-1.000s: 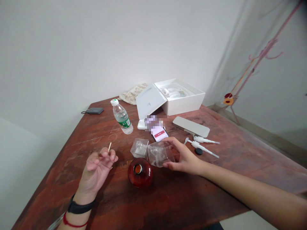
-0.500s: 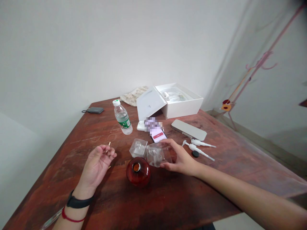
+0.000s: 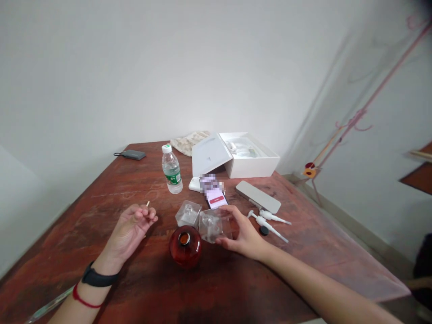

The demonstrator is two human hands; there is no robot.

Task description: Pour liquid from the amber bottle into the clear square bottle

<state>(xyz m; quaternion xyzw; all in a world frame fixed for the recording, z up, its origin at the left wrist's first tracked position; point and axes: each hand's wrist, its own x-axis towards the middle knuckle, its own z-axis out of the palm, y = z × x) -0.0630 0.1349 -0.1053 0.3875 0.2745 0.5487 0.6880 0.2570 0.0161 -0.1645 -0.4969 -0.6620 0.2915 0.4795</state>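
Observation:
My left hand [image 3: 131, 229] is raised over the left part of the table, its fingers curled round a thin pale stick [image 3: 147, 204] that pokes up between them. My right hand [image 3: 245, 235] grips a clear plastic box [image 3: 212, 227] between thumb and fingers. A clear glass-like piece shows inside that box. Beside it, to the left, stands a second clear box [image 3: 187, 217] with a similar piece. Just in front of both boxes is a round reddish-brown glass bottle [image 3: 186, 255] with an uncapped neck.
Behind the boxes lie a phone [image 3: 216, 198], a water bottle [image 3: 172, 173] and a white carton [image 3: 253, 167] with its lid tilted. To the right are a grey case [image 3: 258, 196], two white pump heads [image 3: 270, 225] and a black cap [image 3: 263, 231]. A power bank [image 3: 133, 155] lies far left.
My view has turned slightly, so the things on the table appear shifted left and a little lower. Both hands keep almost the same pose and hold.

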